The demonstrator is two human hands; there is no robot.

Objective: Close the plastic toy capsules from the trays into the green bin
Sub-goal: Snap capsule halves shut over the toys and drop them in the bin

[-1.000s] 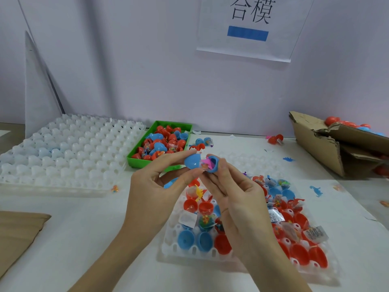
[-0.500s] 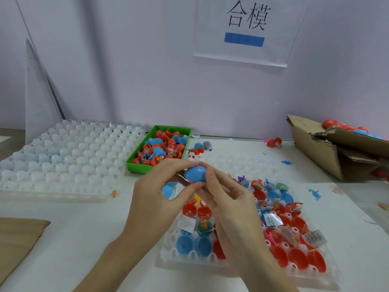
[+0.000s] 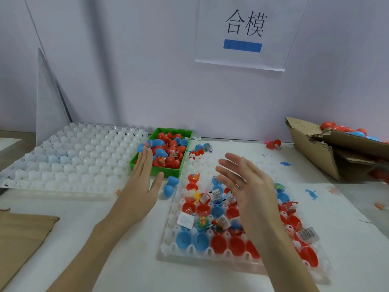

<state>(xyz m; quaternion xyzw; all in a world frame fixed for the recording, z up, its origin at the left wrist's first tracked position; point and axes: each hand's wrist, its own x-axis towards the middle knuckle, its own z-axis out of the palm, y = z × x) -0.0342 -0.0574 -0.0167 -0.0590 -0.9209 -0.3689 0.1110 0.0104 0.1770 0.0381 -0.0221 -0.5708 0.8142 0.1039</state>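
White desk under a lilac wall: both hands spread and holding nothing, right hand [image 3: 248,186] hovering above the capsule tray [image 3: 168,247], nearest open halves at 6 o'clock of its fingers [image 3: 229,163], left hand [image 3: 143,182] by the green bin [image 3: 168,171] at 12 o'clock.

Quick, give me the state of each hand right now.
Left hand: open, fingers straight, reaching over the green bin, holding nothing.
Right hand: open, fingers spread above the capsule tray, holding nothing.
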